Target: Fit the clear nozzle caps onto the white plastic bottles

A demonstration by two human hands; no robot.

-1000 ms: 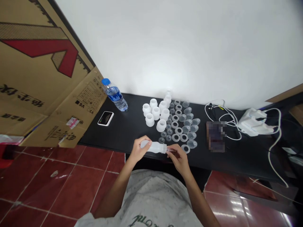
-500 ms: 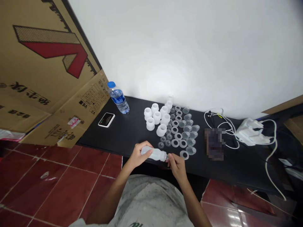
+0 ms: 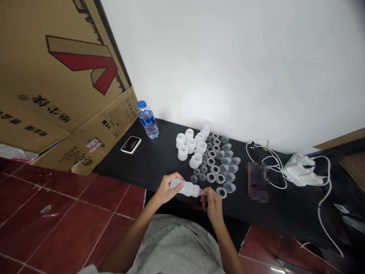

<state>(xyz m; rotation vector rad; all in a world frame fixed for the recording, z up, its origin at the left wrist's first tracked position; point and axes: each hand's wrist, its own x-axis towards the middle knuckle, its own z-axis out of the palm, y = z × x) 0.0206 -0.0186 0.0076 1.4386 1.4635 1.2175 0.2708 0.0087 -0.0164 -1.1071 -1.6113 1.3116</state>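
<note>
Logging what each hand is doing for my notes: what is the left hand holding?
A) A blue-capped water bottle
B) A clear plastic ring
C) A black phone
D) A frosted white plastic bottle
D. The left hand wraps the body of the frosted white plastic bottle, held on its side, while the right hand is at its narrow neck.

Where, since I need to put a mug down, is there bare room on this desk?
Bare black desk lies between the phone and the white plastic cups, beyond the left hand. Another patch lies right of the pixelated object, below the white adapter. The clear rings crowd the middle, beyond the right hand.
</note>
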